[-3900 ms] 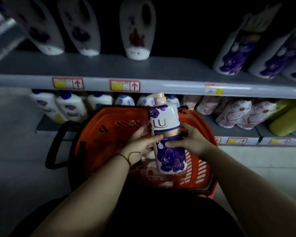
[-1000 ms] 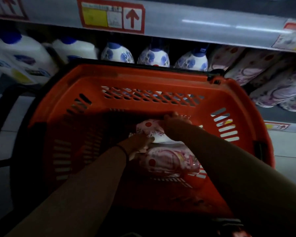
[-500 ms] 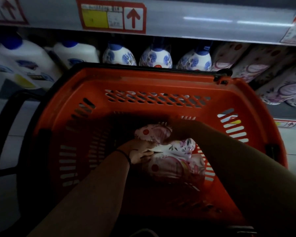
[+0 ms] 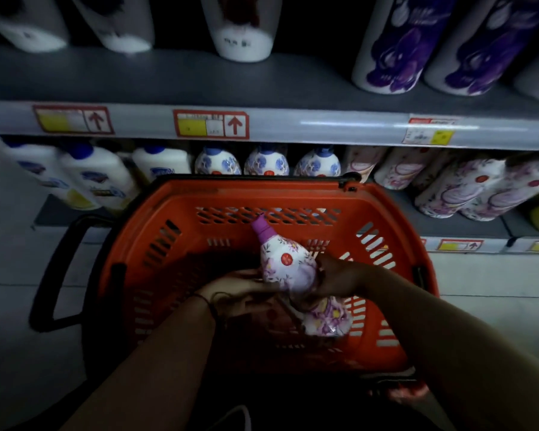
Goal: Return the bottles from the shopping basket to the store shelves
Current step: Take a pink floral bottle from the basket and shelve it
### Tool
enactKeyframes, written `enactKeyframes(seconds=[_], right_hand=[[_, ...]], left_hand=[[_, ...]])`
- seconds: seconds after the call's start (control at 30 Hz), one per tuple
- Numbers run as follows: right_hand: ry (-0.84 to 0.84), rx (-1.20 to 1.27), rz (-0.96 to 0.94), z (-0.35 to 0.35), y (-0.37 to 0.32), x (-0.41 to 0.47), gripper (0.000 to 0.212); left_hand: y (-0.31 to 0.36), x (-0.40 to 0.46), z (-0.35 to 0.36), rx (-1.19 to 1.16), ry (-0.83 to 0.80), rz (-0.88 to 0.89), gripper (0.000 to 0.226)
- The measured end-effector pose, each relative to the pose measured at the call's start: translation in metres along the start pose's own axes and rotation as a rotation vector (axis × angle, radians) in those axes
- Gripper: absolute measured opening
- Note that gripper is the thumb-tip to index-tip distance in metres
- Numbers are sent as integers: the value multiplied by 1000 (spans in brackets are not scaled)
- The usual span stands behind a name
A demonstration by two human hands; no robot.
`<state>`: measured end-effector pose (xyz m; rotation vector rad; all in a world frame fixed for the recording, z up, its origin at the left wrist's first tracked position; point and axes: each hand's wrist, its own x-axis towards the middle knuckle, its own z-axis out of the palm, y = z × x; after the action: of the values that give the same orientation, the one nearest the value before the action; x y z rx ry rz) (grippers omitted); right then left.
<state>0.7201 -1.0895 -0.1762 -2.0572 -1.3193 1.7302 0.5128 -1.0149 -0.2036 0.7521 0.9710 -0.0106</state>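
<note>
A pink floral bottle with a purple cap is raised inside the orange shopping basket, cap pointing up toward the shelves. My right hand grips its body from the right. My left hand touches its lower left side from below. Another floral bottle lies on the basket floor under my right wrist. Matching pink floral bottles lie on the lower shelf at the right.
The basket's black handle hangs to the left. Blue-flowered bottles and white blue-capped bottles fill the lower shelf behind the basket. The upper shelf carries purple-flowered bottles at the right and white bottles at the left.
Both hands have lifted the pink floral bottle off the pile in the basket and turned it cap up. The view has pulled back, showing the upper shelf.
</note>
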Motion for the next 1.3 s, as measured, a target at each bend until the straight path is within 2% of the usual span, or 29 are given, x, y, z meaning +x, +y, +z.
enactKeyframes(seconds=[0.07, 0.17, 0.27, 0.33, 0.5, 0.57, 0.63, 0.77, 0.87, 0.97, 1.07, 1.13, 1.23, 1.3], right_hand=[[54, 55, -18, -2, -8, -21, 83], [167, 40, -73, -11, -24, -53, 77], [253, 147, -162, -25, -34, -79, 71], [301, 180, -190, -33, -38, -94, 75], [357, 298, -299, -51, -40, -134, 66], [367, 375, -308, -61, -29, -154, 62], [372, 423, -290, -73, -12, -178, 49], [426, 495, -203, -92, 37, -223, 27], [482, 550, -98, -100, 81, -239, 18], [526, 570, -2, -105, 127, -230, 26], [556, 639, 32, -109, 163, -202, 33], [574, 675, 14, -113, 178, -177, 35], [636, 717, -58, -124, 198, -128, 31], [683, 723, -114, -133, 204, -96, 33]], left_hand=[[6, -14, 6, 35, 21, 40, 22], [22, -35, 22, 16, 11, 114, 23], [42, -55, 43, -33, 24, 235, 29], [52, -68, 57, -24, 28, 291, 31], [75, -86, 94, 4, 25, 356, 21], [83, -86, 115, 30, -6, 357, 20], [89, -81, 143, 60, -54, 333, 18], [86, -56, 211, 134, -140, 246, 11], [71, -22, 256, 182, -151, 173, 15], [59, 18, 284, 232, -127, 102, 25], [54, 60, 306, 345, -69, 70, 23], [56, 85, 316, 381, -30, 65, 26], [70, 122, 318, 623, -25, 132, 11], [87, 144, 309, 700, 80, 163, 22]])
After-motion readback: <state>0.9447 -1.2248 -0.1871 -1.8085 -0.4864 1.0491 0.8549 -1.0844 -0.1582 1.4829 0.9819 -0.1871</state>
